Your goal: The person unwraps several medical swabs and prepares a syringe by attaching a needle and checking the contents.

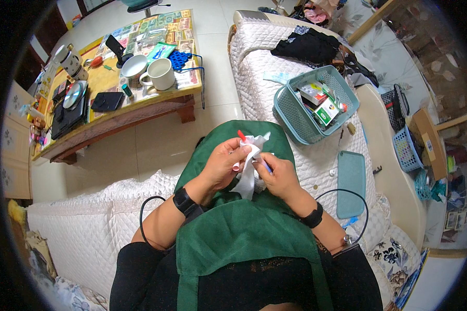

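Observation:
Over the green apron on my lap, my left hand pinches a white tissue or wipe that hangs down between both hands. A small red-tipped item sticks up from the tissue at my left fingertips. Beneath those fingers pokes the open end of a pale pink tube, perhaps a pen cap. My right hand grips a slim lavender-blue stick, possibly a marker, against the tissue's right side. Fingers and tissue hide most of these small items.
Right of my lap, a teal plastic basket holding boxes stands on the quilted sofa. Its teal lid lies nearer me. At the left is a low table with a white mug, a bowl and a phone stand.

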